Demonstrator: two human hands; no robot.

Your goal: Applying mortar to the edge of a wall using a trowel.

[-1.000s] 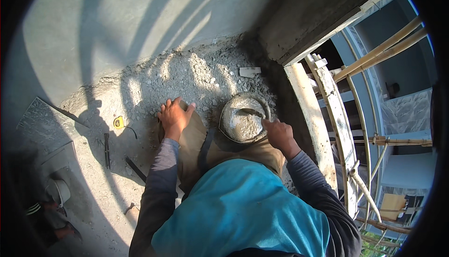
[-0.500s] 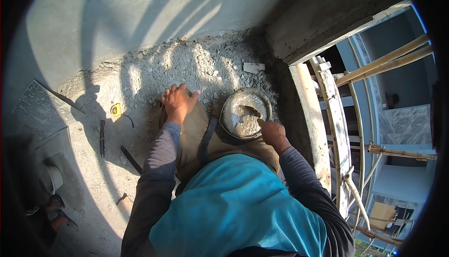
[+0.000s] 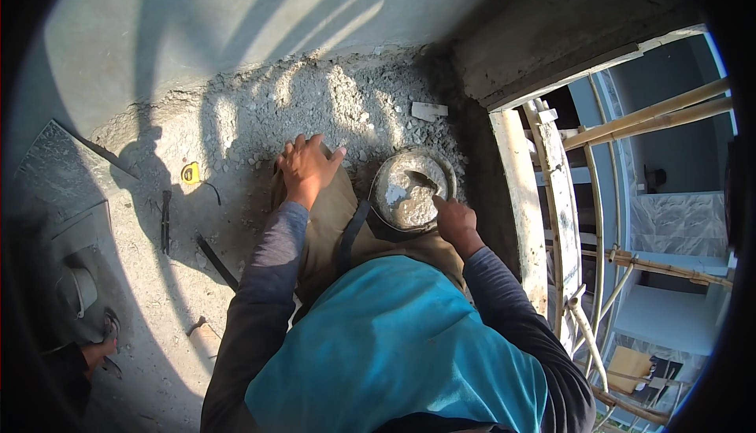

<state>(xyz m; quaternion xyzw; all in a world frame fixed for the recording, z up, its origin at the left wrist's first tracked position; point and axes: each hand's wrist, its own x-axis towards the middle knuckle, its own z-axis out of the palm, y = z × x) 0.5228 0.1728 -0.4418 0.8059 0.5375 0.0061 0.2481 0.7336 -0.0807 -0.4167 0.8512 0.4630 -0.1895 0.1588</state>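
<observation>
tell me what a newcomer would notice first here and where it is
The bright teal cloth shirt likely catches the eye first, filling the lower middle. Above it, the right hand grips a dark-bladed tool in a round grey bucket of pale lumpy mix. To the left of the spread left hand, a small yellow-and-black tape measure lies on the dusty grey floor.

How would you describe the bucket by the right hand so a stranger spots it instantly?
Start at the big turquoise shirt and look just above its top edge in the picture. There, beside the right hand, sits a round bucket. Unlike the pale container at far left, it shows pale mix and a dark trowel-like tool inside.
</observation>
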